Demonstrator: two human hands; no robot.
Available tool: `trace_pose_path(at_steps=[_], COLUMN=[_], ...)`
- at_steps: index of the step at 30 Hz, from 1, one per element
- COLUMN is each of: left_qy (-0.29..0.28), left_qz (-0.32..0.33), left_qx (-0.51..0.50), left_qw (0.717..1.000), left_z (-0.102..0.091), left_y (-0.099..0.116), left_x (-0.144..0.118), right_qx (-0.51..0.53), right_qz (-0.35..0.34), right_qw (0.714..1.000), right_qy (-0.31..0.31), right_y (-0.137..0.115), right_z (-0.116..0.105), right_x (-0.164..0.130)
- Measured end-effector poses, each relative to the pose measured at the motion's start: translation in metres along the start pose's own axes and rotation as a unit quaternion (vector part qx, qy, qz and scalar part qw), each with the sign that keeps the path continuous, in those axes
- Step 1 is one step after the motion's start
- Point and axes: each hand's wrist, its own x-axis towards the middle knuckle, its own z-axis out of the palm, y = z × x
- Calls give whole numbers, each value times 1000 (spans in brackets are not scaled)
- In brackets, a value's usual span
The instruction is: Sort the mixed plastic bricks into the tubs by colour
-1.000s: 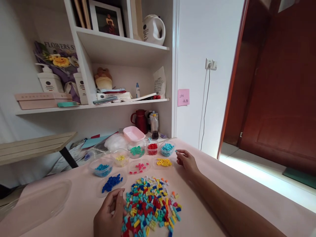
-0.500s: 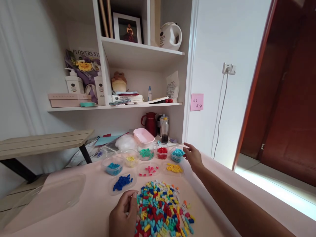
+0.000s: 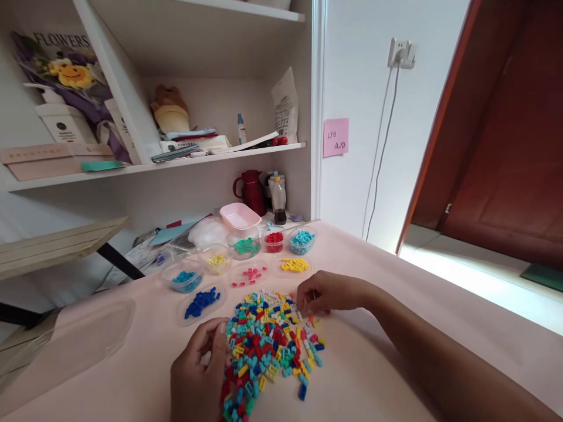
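The bricks [image 3: 270, 343] lay heaped on the table [image 3: 378, 375]. The right hand [image 3: 323, 293] pinched at the heap's far edge; whether it held one, I couldn't tell. The left hand [image 3: 197, 369] curled loosely beside it. They looked light, hard, slippery: best pinched by the sides.

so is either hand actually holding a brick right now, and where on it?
Cannot be told. The right hand has its fingertips down in the brick pile; the left hand rests curled at the pile's edge. No held brick shows.

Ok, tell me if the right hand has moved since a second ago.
Yes. The right hand drew back from the light-blue brick tub to the mixed brick pile.
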Motion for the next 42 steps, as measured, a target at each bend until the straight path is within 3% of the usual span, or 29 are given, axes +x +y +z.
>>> trace_pose_path(at_steps=[5, 8, 12, 20, 31, 37, 42], left_qy=[-3, -9, -29, -23, -44, -55, -57], left_qz=[15, 21, 49, 29, 68, 75, 76], left_qx=[28, 42, 91, 83, 121, 111, 108], left_qw=[999, 999, 994, 996, 989, 989, 990], left_z=[1, -1, -4, -1, -4, -6, -5], left_y=[2, 0, -2, 3, -7, -7, -7], left_x=[-4, -3, -1, -3, 1, -1, -2], right_qx=[-14, -10, -55, -161, -161, -68, -55], right_qz=[-60, -104, -86, -79, -170, -132, -145], right_qw=[998, 991, 982, 975, 972, 987, 984], right_qy=[-19, -85, -159, -135, 10, -55, -85], right_y=[-12, -19, -23, -27, -18, -14, -16], right_z=[0, 4, 10, 21, 29, 20, 16], right_x=[-8, -11, -13, -6, 10, 5, -1])
